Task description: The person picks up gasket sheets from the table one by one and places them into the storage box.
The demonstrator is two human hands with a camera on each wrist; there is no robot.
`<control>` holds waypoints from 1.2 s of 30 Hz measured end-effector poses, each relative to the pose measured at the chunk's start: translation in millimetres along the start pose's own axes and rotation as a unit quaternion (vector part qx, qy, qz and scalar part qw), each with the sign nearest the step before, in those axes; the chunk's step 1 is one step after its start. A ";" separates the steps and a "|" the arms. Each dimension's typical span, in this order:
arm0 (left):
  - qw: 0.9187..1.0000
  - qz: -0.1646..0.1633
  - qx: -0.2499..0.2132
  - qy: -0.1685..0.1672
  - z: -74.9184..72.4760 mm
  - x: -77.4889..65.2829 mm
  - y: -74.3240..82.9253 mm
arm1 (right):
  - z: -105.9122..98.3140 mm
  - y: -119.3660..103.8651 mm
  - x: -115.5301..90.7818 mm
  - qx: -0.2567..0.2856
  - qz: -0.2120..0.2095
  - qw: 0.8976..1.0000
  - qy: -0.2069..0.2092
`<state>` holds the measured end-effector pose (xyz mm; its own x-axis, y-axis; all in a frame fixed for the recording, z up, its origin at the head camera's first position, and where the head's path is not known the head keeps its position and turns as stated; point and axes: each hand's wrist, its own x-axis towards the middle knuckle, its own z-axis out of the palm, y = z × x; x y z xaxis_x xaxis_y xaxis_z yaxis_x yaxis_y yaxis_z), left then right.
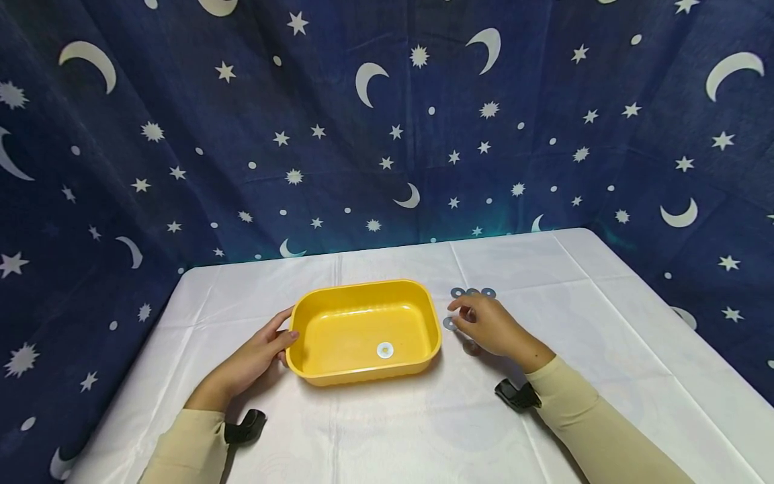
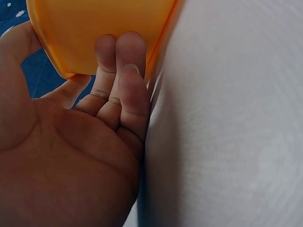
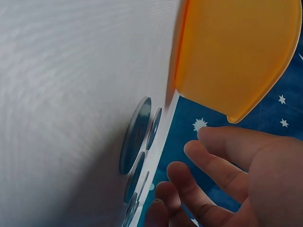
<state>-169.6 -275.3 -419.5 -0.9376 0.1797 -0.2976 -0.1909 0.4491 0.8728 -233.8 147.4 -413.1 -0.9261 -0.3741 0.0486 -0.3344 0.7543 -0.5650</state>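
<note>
A yellow rectangular plastic tub [image 1: 363, 323] stands on the white tabletop, with one flat metal washer [image 1: 385, 350] lying on its floor. My left hand [image 1: 256, 357] grips the tub's left end, the thumb over the rim and other fingers against the outer wall, as the left wrist view also shows. To the right of the tub, my right hand [image 1: 492, 327] hovers above several grey washers [image 1: 457, 293] on the cloth. Its fingers are loosely bent and apart, with nothing seen between them. In the right wrist view these washers [image 3: 136, 137] lie flat beside the fingers; the hand partly covers some in the head view.
A white cloth [image 1: 393, 430] with fold creases covers the table. Behind it and at both sides hangs a dark blue curtain [image 1: 338, 101] with moons and stars. Black straps with small devices [image 1: 518, 394] sit at both wrists.
</note>
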 end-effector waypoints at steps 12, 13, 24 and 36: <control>1.000 -0.007 0.003 0.005 -0.7 -0.1 0.5 | 2.7 2.6 2.8 -0.013 0.004 1.000 -0.026; 1.000 -0.007 0.004 0.005 -0.7 -0.4 0.5 | 2.9 3.0 2.7 -0.013 0.004 0.999 -0.029; 1.000 -0.003 0.003 0.002 -1.6 -0.5 -0.4 | 3.9 2.7 1.6 -0.004 0.005 0.999 -0.050; 1.000 -0.004 0.001 0.001 -1.2 1.7 -0.6 | 5.1 -0.8 0.6 0.005 0.053 0.996 -0.067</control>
<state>-171.4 -276.3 -420.1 -0.9366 0.1736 -0.3043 -0.1986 0.4523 0.8695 -233.3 143.9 -416.8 -0.9243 -0.3615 -0.1223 -0.2328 0.7880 -0.5699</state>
